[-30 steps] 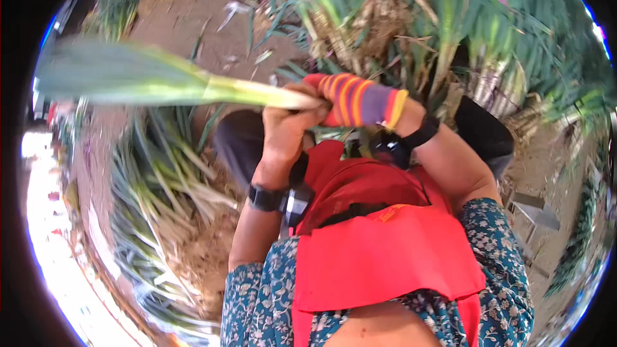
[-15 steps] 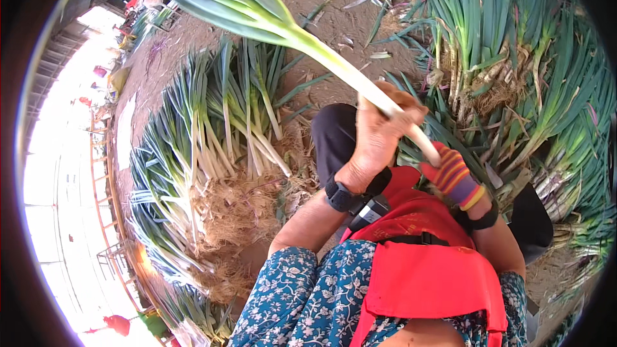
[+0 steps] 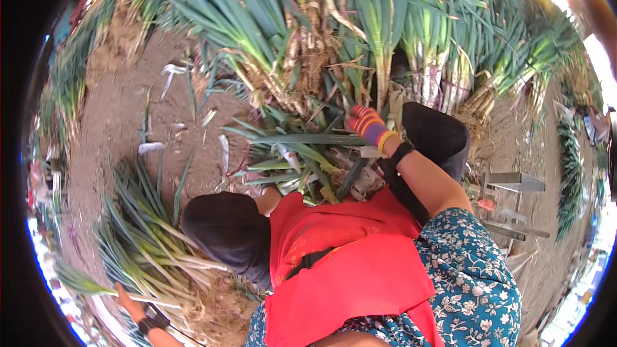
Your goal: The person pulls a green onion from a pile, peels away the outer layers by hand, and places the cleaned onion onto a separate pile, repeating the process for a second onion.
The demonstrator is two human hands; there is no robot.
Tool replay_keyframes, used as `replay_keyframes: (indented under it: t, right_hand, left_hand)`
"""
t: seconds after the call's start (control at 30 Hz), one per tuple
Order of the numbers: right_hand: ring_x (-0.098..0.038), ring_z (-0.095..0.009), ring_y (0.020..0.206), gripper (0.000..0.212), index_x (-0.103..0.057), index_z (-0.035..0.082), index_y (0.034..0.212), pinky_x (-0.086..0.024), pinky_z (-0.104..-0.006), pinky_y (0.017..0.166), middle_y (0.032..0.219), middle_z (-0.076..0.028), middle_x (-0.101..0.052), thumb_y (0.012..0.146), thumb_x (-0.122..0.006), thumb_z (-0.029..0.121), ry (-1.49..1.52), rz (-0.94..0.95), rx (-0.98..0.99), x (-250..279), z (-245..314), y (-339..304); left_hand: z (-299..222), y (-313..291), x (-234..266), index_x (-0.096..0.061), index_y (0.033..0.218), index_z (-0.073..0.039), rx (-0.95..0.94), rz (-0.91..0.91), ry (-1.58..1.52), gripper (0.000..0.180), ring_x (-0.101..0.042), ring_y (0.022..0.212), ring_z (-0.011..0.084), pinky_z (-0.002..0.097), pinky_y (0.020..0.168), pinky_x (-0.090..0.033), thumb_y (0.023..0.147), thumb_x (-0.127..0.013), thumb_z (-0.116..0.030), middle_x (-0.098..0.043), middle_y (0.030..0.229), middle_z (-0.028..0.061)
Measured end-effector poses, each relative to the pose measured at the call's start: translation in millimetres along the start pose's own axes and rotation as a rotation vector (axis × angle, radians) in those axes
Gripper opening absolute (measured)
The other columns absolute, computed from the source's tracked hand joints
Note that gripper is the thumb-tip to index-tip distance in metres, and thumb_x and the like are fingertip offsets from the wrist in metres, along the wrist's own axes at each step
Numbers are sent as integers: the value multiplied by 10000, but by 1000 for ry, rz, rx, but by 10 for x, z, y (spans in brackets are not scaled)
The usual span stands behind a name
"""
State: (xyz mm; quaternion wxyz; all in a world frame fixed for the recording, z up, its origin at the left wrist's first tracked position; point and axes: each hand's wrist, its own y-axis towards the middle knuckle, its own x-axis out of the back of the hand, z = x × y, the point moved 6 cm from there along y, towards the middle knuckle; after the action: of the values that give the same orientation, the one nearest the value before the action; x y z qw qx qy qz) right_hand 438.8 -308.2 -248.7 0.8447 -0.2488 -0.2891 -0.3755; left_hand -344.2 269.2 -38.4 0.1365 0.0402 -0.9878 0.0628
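Leek [image 3: 96,288] has moved down to the left pile [image 3: 151,231], left hand [image 3: 132,304] at its stalk; I judge two-handed handling over. Gloved right hand [image 3: 371,125] near loose leaves [image 3: 312,139]. Both hands' fingers: can't tell whether clamped.

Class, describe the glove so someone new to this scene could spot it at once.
Start at the red apron, low in the middle, then look up and right to the black wristband. Just beyond it, the glove is on the right hand. Its red, yellow and purple stripes stand out against green leaves; the left hand is bare.
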Motion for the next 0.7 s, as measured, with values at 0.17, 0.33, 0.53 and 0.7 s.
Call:
replay_keyframes:
  t: [0.17,0.33,0.53,0.7]
  right_hand:
    - [-610,-341,980,376,-570,23,1079,-475,-396,812,1037,-206,-640,770,-643,226,-76,-401,-488,660,-1297,398]
    - [-543,-390,1091,574,-542,8,1166,-442,-440,896,1176,-249,-564,757,-646,397,-109,-407,-592,689,-1663,558]
    - [-618,-363,930,492,-562,-15,1051,-499,-434,786,995,-212,-643,766,-660,374,-155,-157,-691,451,-1744,736]
    - [-643,-325,731,353,-576,20,943,-497,-404,589,725,-181,-643,766,-647,317,117,-547,-56,639,-855,551]
  left_hand:
    - [-370,-1333,-3008,-528,1143,57,-140,493,158,340,-597,869,191,322,760,-495,861,-600,-117,-592,1011,103]
    - [-1182,-3392,-5349,-582,1071,47,-150,915,167,273,-637,848,194,306,772,-514,843,-605,-102,-617,984,112]
    - [-721,-4373,-6394,-579,1050,46,158,1317,126,254,-647,834,214,323,776,-516,844,-602,-100,-637,998,142]
    - [-580,-4669,-6863,-591,1021,63,221,1277,-15,249,-641,760,200,307,744,-523,856,-600,-123,-634,920,113]
